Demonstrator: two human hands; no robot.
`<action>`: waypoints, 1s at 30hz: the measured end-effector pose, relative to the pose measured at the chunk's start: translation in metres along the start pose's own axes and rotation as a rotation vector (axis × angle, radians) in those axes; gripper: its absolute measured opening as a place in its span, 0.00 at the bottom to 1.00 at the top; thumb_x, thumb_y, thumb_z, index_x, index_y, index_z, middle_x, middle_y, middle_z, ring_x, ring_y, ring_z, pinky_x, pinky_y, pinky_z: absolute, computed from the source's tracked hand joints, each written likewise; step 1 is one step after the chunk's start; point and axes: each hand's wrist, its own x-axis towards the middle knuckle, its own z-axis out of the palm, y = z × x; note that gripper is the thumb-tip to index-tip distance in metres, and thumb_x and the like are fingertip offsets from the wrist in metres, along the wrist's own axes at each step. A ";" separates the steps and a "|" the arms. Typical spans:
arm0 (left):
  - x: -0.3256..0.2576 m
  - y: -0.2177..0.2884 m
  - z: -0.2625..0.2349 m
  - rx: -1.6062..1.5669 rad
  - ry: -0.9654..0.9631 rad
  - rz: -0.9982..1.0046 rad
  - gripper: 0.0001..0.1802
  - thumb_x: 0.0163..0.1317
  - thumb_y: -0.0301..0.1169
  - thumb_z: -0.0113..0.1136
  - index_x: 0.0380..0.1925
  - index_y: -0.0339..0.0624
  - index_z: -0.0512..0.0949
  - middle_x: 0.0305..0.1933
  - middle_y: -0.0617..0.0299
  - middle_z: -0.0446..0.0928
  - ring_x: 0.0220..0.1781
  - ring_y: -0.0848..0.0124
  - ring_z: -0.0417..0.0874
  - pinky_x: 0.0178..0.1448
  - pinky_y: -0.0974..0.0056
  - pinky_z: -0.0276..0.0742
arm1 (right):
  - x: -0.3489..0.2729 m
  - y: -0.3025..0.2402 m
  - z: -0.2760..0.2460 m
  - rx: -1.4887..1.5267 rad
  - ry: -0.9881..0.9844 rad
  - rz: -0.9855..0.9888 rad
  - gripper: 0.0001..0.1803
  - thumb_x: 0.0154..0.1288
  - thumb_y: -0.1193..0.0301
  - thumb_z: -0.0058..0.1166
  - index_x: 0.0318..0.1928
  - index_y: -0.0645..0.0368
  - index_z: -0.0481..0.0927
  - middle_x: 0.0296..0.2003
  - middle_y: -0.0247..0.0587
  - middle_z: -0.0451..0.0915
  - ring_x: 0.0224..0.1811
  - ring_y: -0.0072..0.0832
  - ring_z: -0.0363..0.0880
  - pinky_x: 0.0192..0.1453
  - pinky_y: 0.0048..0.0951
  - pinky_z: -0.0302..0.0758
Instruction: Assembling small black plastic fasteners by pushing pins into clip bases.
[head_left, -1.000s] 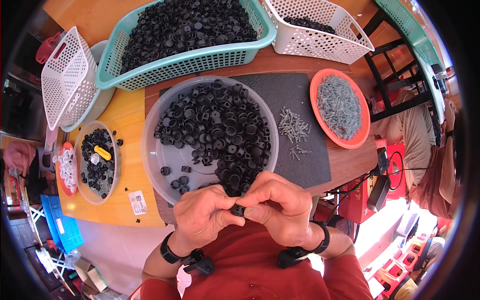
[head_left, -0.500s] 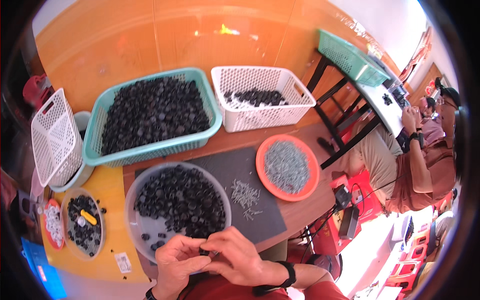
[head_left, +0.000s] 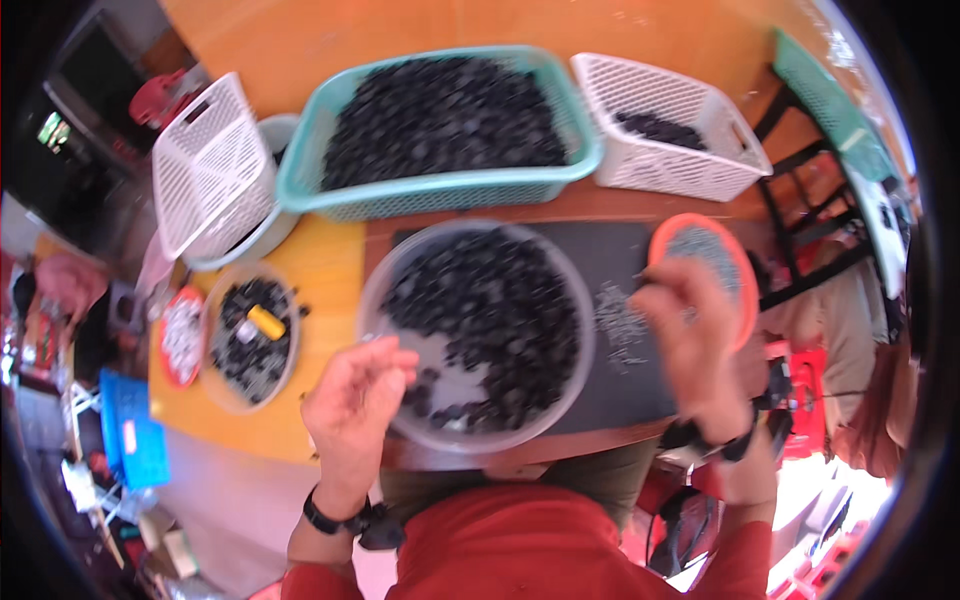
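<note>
**Hands apart over bowl of black parts**

L hand (head_left: 358, 395) sits at the near-left rim of the clear bowl (head_left: 385, 275), fingers curled loosely, palm partly up; can't tell if anything's pinched in it – too blurred. R hand (head_left: 690, 345) is raised over the dark mat (head_left: 610, 385), just beside the pile of small metal pins (head_left: 618, 318) and the near edge of the orange dish (head_left: 745, 300), which holds more grey pins. R fingers look bunched together, but motion blur hides whether they grip a pin; can't tell.

Black parts (head_left: 490, 320) fill most of the bowl, heaped toward the far and right side; bare bottom shows near the L hand. Bowl rests partly on the mat, at the table's front edge.

Behind the bowl: teal basket (head_left: 440, 190) piled w/ same black parts. To its right, a white basket (head_left: 680, 165) w/ a few black parts inside. Far left, an empty white basket (head_left: 205, 175) tilted in a pale basin. Left of bowl, a smaller bowl (head_left: 225, 385) of black parts w/ a yellow item (head_left: 266, 322) on top.
</note>
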 end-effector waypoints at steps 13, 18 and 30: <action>0.012 -0.018 -0.020 0.521 -0.174 0.239 0.10 0.52 0.20 0.62 0.37 0.32 0.78 0.31 0.60 0.79 0.34 0.73 0.78 0.40 0.70 0.73 | 0.162 0.121 -0.022 -0.313 0.159 0.021 0.13 0.51 0.70 0.59 0.33 0.68 0.76 0.25 0.45 0.79 0.29 0.32 0.78 0.37 0.30 0.72; 0.028 -0.024 -0.004 0.824 -0.378 0.477 0.15 0.40 0.21 0.66 0.32 0.36 0.77 0.28 0.57 0.76 0.31 0.60 0.76 0.35 0.61 0.71 | 0.202 0.158 -0.015 -0.465 0.082 -0.061 0.15 0.53 0.69 0.56 0.39 0.67 0.78 0.32 0.52 0.81 0.37 0.44 0.80 0.43 0.36 0.73; 0.036 -0.037 0.013 1.046 -0.473 0.626 0.14 0.35 0.24 0.68 0.20 0.38 0.70 0.23 0.57 0.70 0.29 0.60 0.72 0.31 0.59 0.69 | 0.160 0.110 0.005 -0.381 0.117 -0.105 0.17 0.54 0.68 0.56 0.43 0.64 0.79 0.34 0.55 0.81 0.39 0.43 0.80 0.45 0.37 0.74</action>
